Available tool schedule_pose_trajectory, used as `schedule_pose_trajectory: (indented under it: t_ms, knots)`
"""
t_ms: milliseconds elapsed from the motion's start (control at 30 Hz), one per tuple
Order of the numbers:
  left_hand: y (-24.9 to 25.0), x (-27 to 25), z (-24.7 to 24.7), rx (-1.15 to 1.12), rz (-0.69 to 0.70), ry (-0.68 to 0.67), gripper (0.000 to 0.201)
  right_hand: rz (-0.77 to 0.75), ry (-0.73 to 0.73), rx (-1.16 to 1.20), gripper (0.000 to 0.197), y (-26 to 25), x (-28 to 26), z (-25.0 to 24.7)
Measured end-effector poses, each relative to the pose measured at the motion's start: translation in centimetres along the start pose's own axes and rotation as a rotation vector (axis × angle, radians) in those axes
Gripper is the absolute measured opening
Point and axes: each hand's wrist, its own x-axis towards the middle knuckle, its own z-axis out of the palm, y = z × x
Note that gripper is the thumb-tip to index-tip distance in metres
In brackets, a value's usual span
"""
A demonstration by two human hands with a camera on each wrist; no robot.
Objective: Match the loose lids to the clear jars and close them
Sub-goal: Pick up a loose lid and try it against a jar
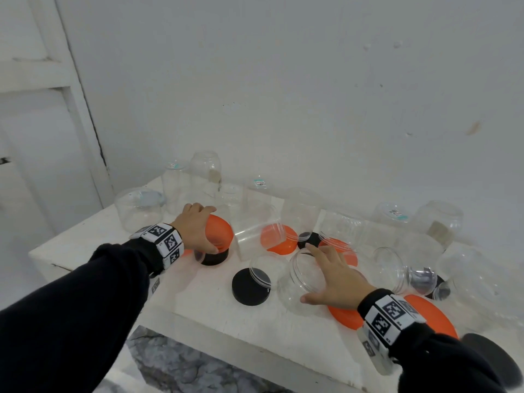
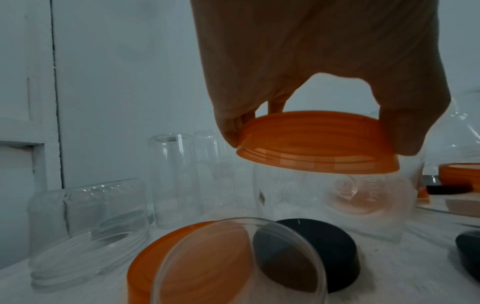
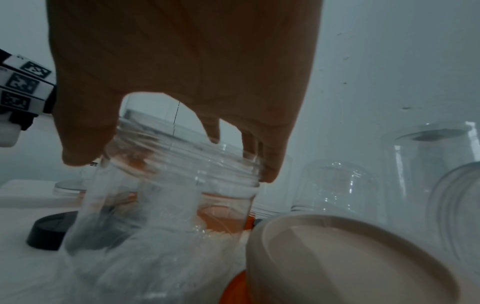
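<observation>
jars [image 1: 300,211] crowd rear, front tbl [image 1: 198,302] open

The head camera looks down and forward from high up. It sees the whole white counter [image 1: 198,302], the wall behind it, and both arms reaching in.

The left wrist camera sits low, very near the left hand [image 2: 311,61]. It looks along the fingers, out over the counter top toward the wall. The orange lid [image 2: 317,142] fills the middle of its picture, and the head camera sees this same lid [image 1: 218,231] from above.

The right wrist camera is also low and very close, under the right hand [image 3: 182,72]. It faces the clear jar [image 3: 168,195], which the head camera sees too [image 1: 300,282]. The black lid [image 3: 49,232] shows in both these views [image 1: 251,287].
</observation>
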Motion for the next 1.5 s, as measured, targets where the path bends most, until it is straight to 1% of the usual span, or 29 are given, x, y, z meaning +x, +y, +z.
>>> schedule_pose_trajectory:
  t_ms: [100, 233, 333, 400, 467, 533, 600, 667, 767, 833, 933, 1033, 1133, 1267, 1333, 1500]
  knots:
    - [0.0, -0.3, -0.3, -0.027, -0.004, 0.038, 0.102, 0.032, 0.029, 0.017, 0.108, 0.1, -0.1, 0.2]
    - [-0.1, -0.6, -0.7, -0.083, -0.015, 0.095, 0.101, 0.039, 0.055, 0.053, 0.108, 0.0, -0.2, 0.4]
    - [0.1, -0.8, -1.1, -0.132, -0.010, 0.113, 0.100, 0.030, 0.054, 0.052, 0.107, 0.0, -0.5, 0.5]
    - [0.5, -1.0, -1.3, -0.212, -0.006, 0.106, 0.103, 0.031, 0.046, 0.057, 0.107, 0.0, -0.7, 0.4]
    - [1.2, -1.4, -1.3, -0.301, 0.008, 0.097, 0.110, 0.032, 0.035, 0.075, 0.106, 0.2, -0.9, 0.3]
    - [2.3, -1.7, -1.0, -0.350, 0.050, 0.082, 0.110, 0.029, 0.018, 0.089, 0.105, 0.4, -1.2, 0.2]
    - [3.6, -2.0, -0.5, -0.381, 0.110, 0.077, 0.104, 0.022, -0.007, 0.100, 0.104, 0.5, -1.5, 0.3]
    - [5.2, -2.5, 0.1, -0.408, 0.173, 0.070, 0.106, 0.007, -0.024, 0.121, 0.105, 0.6, -1.8, 0.7]
    - [7.7, -3.3, 1.2, -0.441, 0.274, 0.031, 0.106, 0.006, 0.019, 0.180, 0.112, 0.9, -1.9, 1.5]
    - [9.3, -3.7, 1.9, -0.474, 0.333, -0.004, 0.102, 0.052, 0.071, 0.310, 0.120, 1.3, -2.1, 2.1]
    - [11.2, -4.1, 2.9, -0.516, 0.398, -0.060, 0.104, 0.135, 0.126, 0.534, 0.126, 2.0, -2.4, 3.2]
    - [12.7, -4.2, 3.8, -0.535, 0.429, -0.107, 0.108, 0.164, 0.169, 0.696, 0.120, 2.5, -2.8, 4.4]
    - [13.9, -4.2, 4.6, -0.542, 0.459, -0.135, 0.106, 0.175, 0.174, 0.770, 0.112, 2.7, -3.2, 4.7]
    - [15.1, -4.4, 5.4, -0.491, 0.502, -0.158, 0.104, 0.137, 0.114, 0.809, 0.098, 2.7, -3.6, 4.6]
    - [15.5, -4.6, 5.7, -0.454, 0.531, -0.167, 0.103, 0.131, 0.090, 0.826, 0.097, 2.9, -3.7, 5.1]
    - [15.5, -4.8, 6.4, -0.412, 0.557, -0.160, 0.105, 0.177, 0.091, 0.758, 0.093, 2.9, -3.7, 5.3]
